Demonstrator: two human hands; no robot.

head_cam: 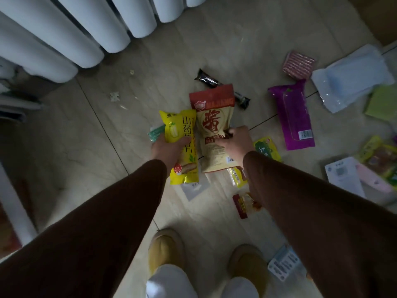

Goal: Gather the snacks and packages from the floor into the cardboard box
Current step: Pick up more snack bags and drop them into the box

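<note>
Left hand (169, 147): fingers curled around one yellow snack bag (182, 145), gripped at mid-length; a green-and-white wrapper (155, 132) shows just behind the same hand, hold on it unclear. Right hand (235, 143): fingers closed on the lower part of one tan-and-red pouch (214, 125), which sits just right of the yellow bag, edges touching. Both arms in brown sleeves.

On the tile floor (107, 147) under and near the right arm: two yellow-green packets (268, 150), (237, 176), one small red packet (245, 205), one white sachet (194, 189).

Far of the pouch: one dark wrapped bar (207, 79), partly hidden behind it. To the right: one purple bag (295, 117), one pink ribbed pack (298, 65), one clear-white pouch (352, 78), one green pack (382, 104). Far right edge: a mixed heap, count not readable. One labelled white packet (283, 263) near the right foot.

Cardboard box: cannot tell where it stands.

Two tan slippers (166, 248) at near edge. White radiator (86, 29) far left.
</note>
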